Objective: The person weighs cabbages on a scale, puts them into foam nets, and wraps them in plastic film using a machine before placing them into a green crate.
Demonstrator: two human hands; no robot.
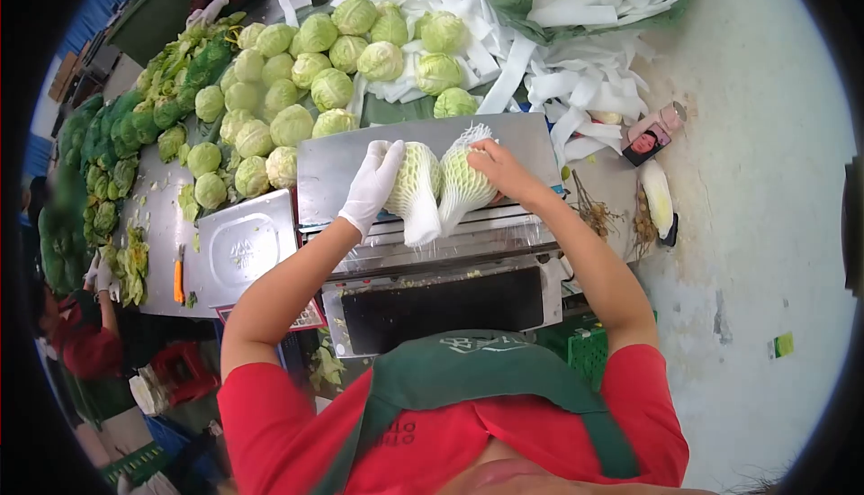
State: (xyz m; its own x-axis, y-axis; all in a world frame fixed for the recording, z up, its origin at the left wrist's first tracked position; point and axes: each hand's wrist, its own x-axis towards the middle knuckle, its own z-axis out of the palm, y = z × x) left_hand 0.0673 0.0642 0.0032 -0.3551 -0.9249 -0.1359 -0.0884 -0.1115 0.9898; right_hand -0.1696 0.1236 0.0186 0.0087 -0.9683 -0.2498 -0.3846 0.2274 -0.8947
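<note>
My left hand (375, 182), in a white glove, grips a cabbage in white foam netting (414, 180) above the steel wrapping machine (335, 164). Bare, my right hand (493, 164) holds a second netted cabbage (465, 180) pressed against the first. The loose ends of both nets hang down between the two hands.
Several bare cabbages (297, 72) are piled on the steel table behind the machine, with leafy trimmings (135, 126) to the left. Foam nets (576, 72) lie heaped at the right. A scale plate (243, 247) and an orange knife (178, 281) sit left. Other people work at the far end and left edge.
</note>
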